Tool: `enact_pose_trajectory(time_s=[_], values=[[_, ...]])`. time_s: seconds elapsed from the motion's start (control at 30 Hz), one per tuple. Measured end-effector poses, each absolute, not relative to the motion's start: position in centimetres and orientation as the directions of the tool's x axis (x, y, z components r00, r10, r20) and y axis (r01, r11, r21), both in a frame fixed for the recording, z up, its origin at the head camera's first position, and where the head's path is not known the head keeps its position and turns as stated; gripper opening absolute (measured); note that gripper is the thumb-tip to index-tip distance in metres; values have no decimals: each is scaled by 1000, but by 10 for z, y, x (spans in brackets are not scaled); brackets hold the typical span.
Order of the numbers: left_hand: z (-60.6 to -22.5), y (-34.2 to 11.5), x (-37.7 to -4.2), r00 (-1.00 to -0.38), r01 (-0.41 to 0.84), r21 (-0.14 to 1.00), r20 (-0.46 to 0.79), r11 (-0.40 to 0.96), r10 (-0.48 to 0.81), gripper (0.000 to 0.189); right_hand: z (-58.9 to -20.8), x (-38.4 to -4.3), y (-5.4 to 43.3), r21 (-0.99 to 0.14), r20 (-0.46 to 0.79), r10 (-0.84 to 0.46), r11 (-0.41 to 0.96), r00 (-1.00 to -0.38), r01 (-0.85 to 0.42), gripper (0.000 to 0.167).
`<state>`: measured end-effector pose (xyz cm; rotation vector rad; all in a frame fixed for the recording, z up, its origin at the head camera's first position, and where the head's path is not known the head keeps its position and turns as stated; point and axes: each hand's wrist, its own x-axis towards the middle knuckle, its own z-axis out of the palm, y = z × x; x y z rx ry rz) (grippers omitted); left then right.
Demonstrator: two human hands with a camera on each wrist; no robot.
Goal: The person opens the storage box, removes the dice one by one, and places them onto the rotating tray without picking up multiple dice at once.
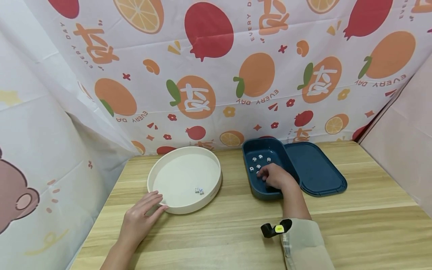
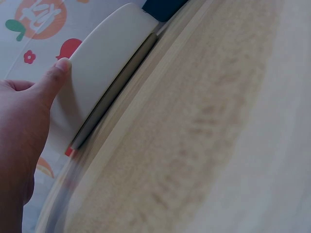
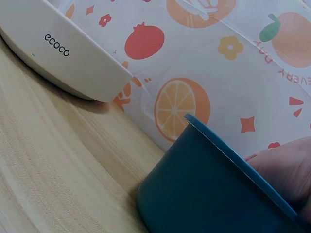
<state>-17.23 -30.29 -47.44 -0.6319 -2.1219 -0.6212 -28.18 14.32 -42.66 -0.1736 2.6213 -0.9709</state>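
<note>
A round cream tray point(image 1: 183, 150) stands on the left, with two white dice point(image 1: 199, 191) lying inside near its front right. My left hand point(image 1: 140, 217) rests at the tray's front left rim, fingers fairly straight and reaching over it. In the left wrist view the thumb point(image 2: 60, 68) lies against the outer wall. My right hand point(image 1: 276, 176) reaches down into a dark blue box point(image 1: 248, 183), fingertips low beside a die point(image 1: 258, 173). Whether they pinch a die is hidden. Several other white dice point(image 1: 258, 166) lie on the box floor.
A dark blue lid point(image 1: 320, 168) lies against the box's right side. Behind stands a fruit-print cloth point(image 1: 216, 75), close to the back of tray and box. The wooden table point(image 1: 216, 240) extends in front. A black wrist camera point(image 1: 271, 229) sits on the right sleeve.
</note>
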Motion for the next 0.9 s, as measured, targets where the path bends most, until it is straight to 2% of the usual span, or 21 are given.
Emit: enact_pose_trajectory(time_s=[0.23, 0.5, 0.77, 0.9], values=[[-474, -303, -172, -548, 623, 215, 806, 752, 224, 45, -426, -284, 144, -660, -246, -208, 751, -947, 6, 30], [-474, -303, -172, -546, 625, 215, 808, 750, 223, 44, -426, -286, 145, -662, -186, -177, 749, -966, -10, 19], [-474, -303, -172, -550, 624, 218, 805, 750, 223, 40, -427, -286, 143, -665, -150, -152, 746, -977, -14, 20], [-475, -303, -172, -554, 621, 217, 801, 753, 227, 41, -426, -286, 143, -715, -149, -131, 699, -980, 16, 22]])
